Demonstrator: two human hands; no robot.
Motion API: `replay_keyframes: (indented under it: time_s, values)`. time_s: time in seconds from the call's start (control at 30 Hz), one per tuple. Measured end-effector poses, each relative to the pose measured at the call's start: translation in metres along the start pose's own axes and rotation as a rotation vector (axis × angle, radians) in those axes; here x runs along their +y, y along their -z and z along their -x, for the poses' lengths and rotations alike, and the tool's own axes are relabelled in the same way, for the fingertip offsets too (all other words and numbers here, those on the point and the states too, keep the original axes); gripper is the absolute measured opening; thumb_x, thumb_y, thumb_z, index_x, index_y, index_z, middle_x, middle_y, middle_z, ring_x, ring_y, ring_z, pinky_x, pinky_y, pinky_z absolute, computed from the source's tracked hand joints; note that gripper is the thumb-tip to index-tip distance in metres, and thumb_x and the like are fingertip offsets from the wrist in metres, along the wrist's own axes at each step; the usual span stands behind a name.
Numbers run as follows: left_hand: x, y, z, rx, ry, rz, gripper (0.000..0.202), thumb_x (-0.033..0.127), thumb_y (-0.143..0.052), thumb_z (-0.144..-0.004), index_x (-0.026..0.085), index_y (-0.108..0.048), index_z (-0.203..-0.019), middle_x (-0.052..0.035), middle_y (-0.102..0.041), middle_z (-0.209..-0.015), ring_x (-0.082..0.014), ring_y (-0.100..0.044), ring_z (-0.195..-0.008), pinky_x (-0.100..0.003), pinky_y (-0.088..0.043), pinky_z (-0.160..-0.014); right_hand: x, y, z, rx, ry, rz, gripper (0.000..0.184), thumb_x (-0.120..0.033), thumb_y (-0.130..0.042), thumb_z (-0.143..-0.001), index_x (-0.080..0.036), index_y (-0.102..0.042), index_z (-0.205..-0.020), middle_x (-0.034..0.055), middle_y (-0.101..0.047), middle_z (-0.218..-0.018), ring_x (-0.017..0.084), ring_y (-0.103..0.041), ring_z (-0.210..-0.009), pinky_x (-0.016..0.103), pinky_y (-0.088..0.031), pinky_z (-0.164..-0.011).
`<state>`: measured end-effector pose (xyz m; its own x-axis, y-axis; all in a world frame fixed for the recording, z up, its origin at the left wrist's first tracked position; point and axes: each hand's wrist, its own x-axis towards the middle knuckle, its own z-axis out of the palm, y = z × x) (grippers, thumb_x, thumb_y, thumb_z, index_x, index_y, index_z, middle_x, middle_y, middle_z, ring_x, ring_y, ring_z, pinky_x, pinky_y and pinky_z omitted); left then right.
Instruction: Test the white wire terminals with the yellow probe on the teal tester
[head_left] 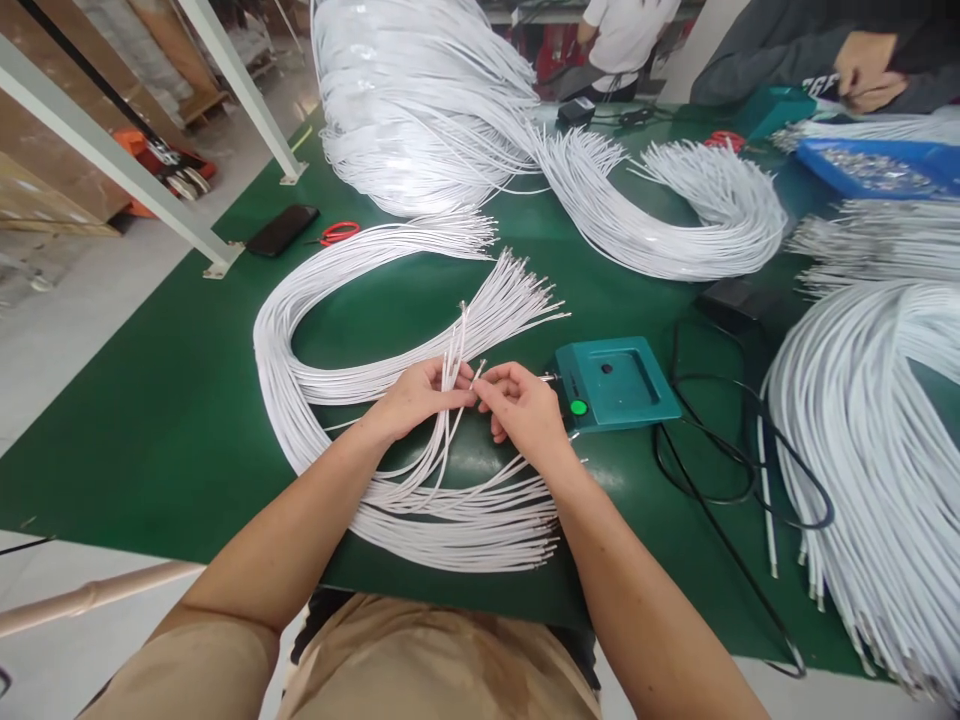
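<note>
My left hand (pixel 417 398) is closed round a small bunch of thin white cables (pixel 453 360), their bare ends pointing up. My right hand (pixel 521 405) pinches the end of one of these cables just to the right of the left hand. Both hands hover over a looped bundle of white cables (pixel 315 300) lying on the green table (pixel 172 400). A teal tester box (pixel 615 382) with a green button (pixel 578 407) sits just right of my right hand.
Large heaps of white cables (pixel 427 100) lie at the back and at the right (pixel 870 450). Black leads (pixel 720 470) trail from the box. A phone (pixel 283 229) and red scissors (pixel 339 233) lie far left. Another person's hands (pixel 866 70) work at the back right near a blue tray (pixel 877 165).
</note>
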<state>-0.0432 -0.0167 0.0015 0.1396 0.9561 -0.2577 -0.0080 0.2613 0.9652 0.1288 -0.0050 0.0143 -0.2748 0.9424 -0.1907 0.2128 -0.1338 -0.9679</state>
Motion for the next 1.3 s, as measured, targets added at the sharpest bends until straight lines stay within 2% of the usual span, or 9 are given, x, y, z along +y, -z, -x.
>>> replay_keyframes:
  time_s: [0.1,0.27,0.4,0.57,0.77,0.87,1.0,1.13,1.3]
  values:
    - [0.0,-0.005,0.002,-0.019,0.0,-0.062,0.033,0.028,-0.08,-0.063,0.016,-0.056,-0.084,0.0034,-0.064,-0.072,-0.0106,-0.06,-0.069,-0.024,-0.044,-0.069,0.001,-0.001,-0.001,0.03,0.023,-0.03,0.031,-0.046,-0.072,-0.068,-0.019,-0.059,-0.079,-0.0073,-0.056,-0.053,0.007,-0.045,-0.034,0.02,-0.036,-0.033]
    - [0.003,-0.006,0.004,-0.031,-0.021,-0.187,0.034,0.034,-0.078,-0.064,0.016,-0.054,-0.079,0.0024,-0.062,-0.076,-0.0097,-0.056,-0.065,-0.024,-0.042,-0.064,0.001,-0.001,-0.003,0.087,-0.007,-0.195,0.027,-0.042,-0.071,-0.07,-0.017,-0.061,-0.071,-0.005,-0.057,-0.054,0.006,-0.041,-0.036,0.021,-0.034,-0.036]
    - [0.004,-0.008,0.004,-0.032,-0.029,-0.131,0.03,0.035,-0.075,-0.069,0.016,-0.054,-0.08,0.001,-0.062,-0.078,-0.0091,-0.056,-0.064,-0.023,-0.043,-0.063,-0.002,0.001,-0.004,0.097,-0.015,-0.259,0.022,-0.037,-0.072,-0.071,-0.016,-0.067,-0.073,-0.0036,-0.059,-0.057,0.005,-0.042,-0.04,0.022,-0.036,-0.041]
    - [0.002,-0.012,0.001,-0.015,-0.017,0.041,0.028,0.034,-0.071,-0.073,0.017,-0.049,-0.077,0.0014,-0.06,-0.072,-0.0083,-0.055,-0.061,-0.021,-0.042,-0.056,-0.001,-0.001,-0.004,0.012,-0.088,-0.441,0.018,-0.033,-0.069,-0.075,-0.015,-0.071,-0.081,-0.0045,-0.055,-0.056,0.004,-0.037,-0.041,0.021,-0.036,-0.043]
    - [0.002,-0.011,0.002,-0.062,-0.081,0.034,0.025,0.029,-0.066,-0.079,0.018,-0.043,-0.078,0.0018,-0.058,-0.07,-0.0099,-0.059,-0.065,-0.022,-0.044,-0.058,0.004,-0.006,-0.006,-0.121,-0.244,-0.709,0.017,-0.03,-0.066,-0.075,-0.015,-0.064,-0.068,-0.0105,-0.035,-0.043,0.002,-0.018,-0.036,0.02,-0.034,-0.039]
    - [0.004,-0.012,0.004,-0.067,-0.117,0.005,0.023,0.026,-0.062,-0.081,0.018,-0.04,-0.078,0.0017,-0.059,-0.072,-0.0094,-0.059,-0.065,-0.022,-0.044,-0.058,0.002,-0.006,-0.006,-0.105,-0.2,-0.679,0.012,-0.028,-0.062,-0.076,-0.016,-0.066,-0.075,-0.0101,-0.037,-0.042,0.004,-0.02,-0.036,0.02,-0.036,-0.039]
    - [0.005,-0.013,0.005,-0.084,-0.119,-0.004,0.023,0.022,-0.06,-0.08,0.019,-0.037,-0.077,0.0014,-0.06,-0.076,-0.0099,-0.061,-0.067,-0.022,-0.044,-0.058,-0.005,-0.001,-0.004,-0.102,-0.104,-0.541,0.029,-0.033,-0.062,-0.077,-0.02,-0.067,-0.102,-0.0108,-0.038,-0.045,0.006,-0.029,-0.039,0.021,-0.04,-0.044]
    - [0.004,-0.015,0.005,-0.074,-0.117,-0.047,0.023,0.021,-0.06,-0.079,0.019,-0.038,-0.076,0.0029,-0.058,-0.069,-0.0098,-0.061,-0.064,-0.022,-0.044,-0.058,-0.006,0.0,-0.004,-0.085,-0.033,-0.389,0.022,-0.037,-0.069,-0.073,-0.018,-0.067,-0.082,-0.0052,-0.053,-0.052,0.007,-0.045,-0.046,0.021,-0.041,-0.046]
    - [0.006,-0.016,0.005,-0.045,-0.104,-0.047,0.022,0.024,-0.061,-0.079,0.018,-0.04,-0.078,0.0009,-0.061,-0.076,-0.011,-0.064,-0.068,-0.024,-0.047,-0.063,-0.002,0.002,-0.006,0.026,-0.029,-0.357,0.025,-0.036,-0.075,-0.068,-0.015,-0.068,-0.079,-0.0031,-0.062,-0.058,0.005,-0.043,-0.043,0.02,-0.04,-0.044]
